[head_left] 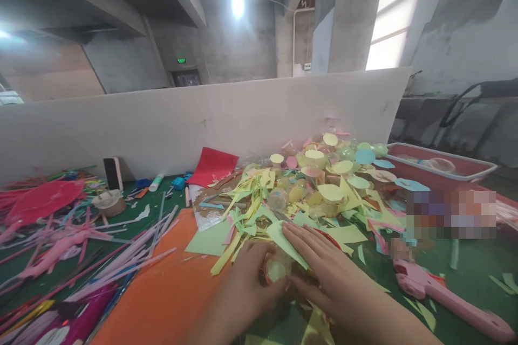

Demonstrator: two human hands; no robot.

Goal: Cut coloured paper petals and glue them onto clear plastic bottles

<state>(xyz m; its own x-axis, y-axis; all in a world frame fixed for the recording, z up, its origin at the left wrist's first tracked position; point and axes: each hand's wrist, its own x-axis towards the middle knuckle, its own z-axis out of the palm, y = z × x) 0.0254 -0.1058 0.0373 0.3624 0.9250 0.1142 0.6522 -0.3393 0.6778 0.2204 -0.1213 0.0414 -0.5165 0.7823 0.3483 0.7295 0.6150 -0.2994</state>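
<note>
Low in the middle, my left hand [251, 280] curls its fingers round a small clear rounded piece [277, 269] with a pale green tint, which looks like a plastic cup. My right hand [319, 261] lies over a pale green paper piece [285, 242], fingers stretched along it and thumb bent below, close to the clear piece. Whether paper and clear piece touch is hidden by the fingers. Just beyond both hands lie yellow and green paper strips [254, 194] and a heap of clear cups topped with paper discs [329, 194].
Orange board [162, 285] lies left of my hands, with pink and white strips [117, 264] beside it. A pink glue gun [449, 294] rests at right. A pink bin [445, 167] stands behind it. Across the back runs a white panel [202, 118]; red sheet [212, 166] leans there.
</note>
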